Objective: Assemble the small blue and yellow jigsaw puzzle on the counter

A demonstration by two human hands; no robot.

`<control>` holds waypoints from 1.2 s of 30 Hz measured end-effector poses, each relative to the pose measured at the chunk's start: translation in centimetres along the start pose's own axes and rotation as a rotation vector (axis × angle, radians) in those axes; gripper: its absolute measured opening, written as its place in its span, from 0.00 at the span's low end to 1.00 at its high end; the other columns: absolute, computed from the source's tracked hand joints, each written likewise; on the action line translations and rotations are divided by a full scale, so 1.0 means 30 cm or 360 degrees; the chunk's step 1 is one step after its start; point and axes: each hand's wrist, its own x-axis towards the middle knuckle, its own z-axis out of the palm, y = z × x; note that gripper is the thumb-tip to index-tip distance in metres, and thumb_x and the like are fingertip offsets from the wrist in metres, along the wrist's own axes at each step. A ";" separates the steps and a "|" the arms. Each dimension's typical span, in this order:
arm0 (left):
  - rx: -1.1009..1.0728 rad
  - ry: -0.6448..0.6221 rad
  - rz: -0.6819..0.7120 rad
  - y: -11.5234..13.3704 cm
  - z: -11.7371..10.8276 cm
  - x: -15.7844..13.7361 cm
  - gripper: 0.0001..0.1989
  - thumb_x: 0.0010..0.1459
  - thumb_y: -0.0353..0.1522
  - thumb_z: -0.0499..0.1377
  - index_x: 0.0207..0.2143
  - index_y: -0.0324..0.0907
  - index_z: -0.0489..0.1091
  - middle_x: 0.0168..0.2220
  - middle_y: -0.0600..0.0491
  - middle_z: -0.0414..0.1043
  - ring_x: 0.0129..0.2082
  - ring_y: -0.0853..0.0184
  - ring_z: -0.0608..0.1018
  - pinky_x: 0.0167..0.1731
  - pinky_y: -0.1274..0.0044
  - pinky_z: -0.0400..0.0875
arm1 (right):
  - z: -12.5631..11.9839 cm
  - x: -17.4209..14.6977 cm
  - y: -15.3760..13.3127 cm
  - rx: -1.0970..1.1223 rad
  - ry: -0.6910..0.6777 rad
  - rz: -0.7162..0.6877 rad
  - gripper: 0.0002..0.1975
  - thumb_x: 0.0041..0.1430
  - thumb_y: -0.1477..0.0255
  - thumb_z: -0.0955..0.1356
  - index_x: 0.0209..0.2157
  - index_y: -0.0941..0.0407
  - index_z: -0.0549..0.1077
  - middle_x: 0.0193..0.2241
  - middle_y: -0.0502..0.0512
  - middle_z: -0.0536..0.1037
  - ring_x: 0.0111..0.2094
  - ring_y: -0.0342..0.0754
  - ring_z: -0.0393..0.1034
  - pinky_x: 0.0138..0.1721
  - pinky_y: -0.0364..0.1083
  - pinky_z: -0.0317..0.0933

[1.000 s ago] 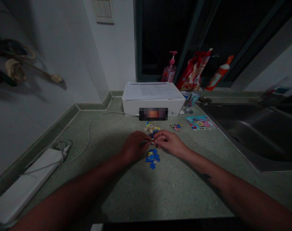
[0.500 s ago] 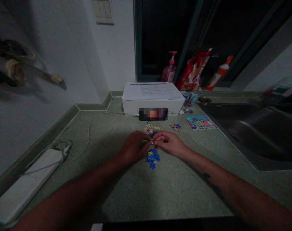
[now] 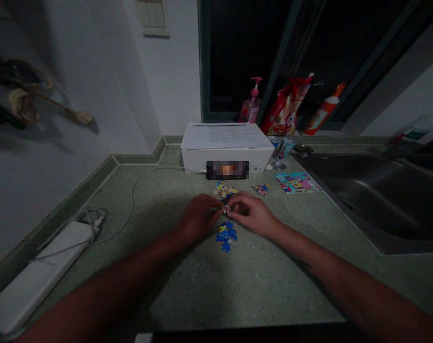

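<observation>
Between my fingertips is a small pale and reddish jigsaw puzzle piece (image 3: pixel 226 209); its details are too small to make out. My left hand (image 3: pixel 199 215) pinches it from the left with thumb and forefinger. From the other side, my right hand (image 3: pixel 255 213) has its thumb and forefinger closed on its edge. Just below the hands lies a pile of blue and yellow puzzle pieces (image 3: pixel 226 235). Beyond them is a heap of pale and yellow pieces (image 3: pixel 224 189), partly hidden by my fingers. A smaller multicoloured cluster of pieces (image 3: pixel 261 189) sits to its right.
A phone (image 3: pixel 227 170) on a cable leans against a white box (image 3: pixel 195 159) at the back. A colourful picture card (image 3: pixel 298 183) lies near the sink (image 3: pixel 380 200). A white power strip (image 3: pixel 41 276) is at left. Bottles and a red bag (image 3: pixel 284 107) stand by the window.
My right hand's fingers have shifted slightly and spread around the piece, showing more of its pale side. My left hand stays nearly still.
</observation>
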 end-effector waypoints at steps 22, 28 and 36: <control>0.0046 0.0194 -0.0122 -0.036 0.014 0.004 0.12 0.69 0.26 0.62 0.48 0.50 0.80 0.46 0.50 0.86 0.48 0.54 0.85 0.54 0.57 0.82 | -0.040 0.003 0.026 -0.0571 -0.0153 -0.0313 0.07 0.75 0.67 0.72 0.48 0.47 0.86 0.48 0.59 0.84 0.52 0.59 0.80 0.57 0.62 0.74; 0.0034 0.0185 -0.0088 -0.032 0.015 0.005 0.13 0.69 0.25 0.61 0.48 0.50 0.80 0.47 0.49 0.85 0.49 0.53 0.85 0.55 0.56 0.82 | -0.015 0.028 0.060 -0.0930 -0.0082 -0.0271 0.11 0.73 0.69 0.72 0.52 0.47 0.86 0.57 0.62 0.83 0.59 0.65 0.77 0.62 0.67 0.71; 0.0072 0.0148 -0.0100 -0.024 0.013 0.006 0.13 0.68 0.24 0.62 0.47 0.50 0.80 0.46 0.50 0.85 0.48 0.54 0.85 0.54 0.58 0.82 | -0.005 0.046 0.052 -0.0853 -0.0062 -0.0230 0.07 0.71 0.71 0.72 0.42 0.48 0.85 0.49 0.60 0.84 0.53 0.64 0.78 0.58 0.68 0.72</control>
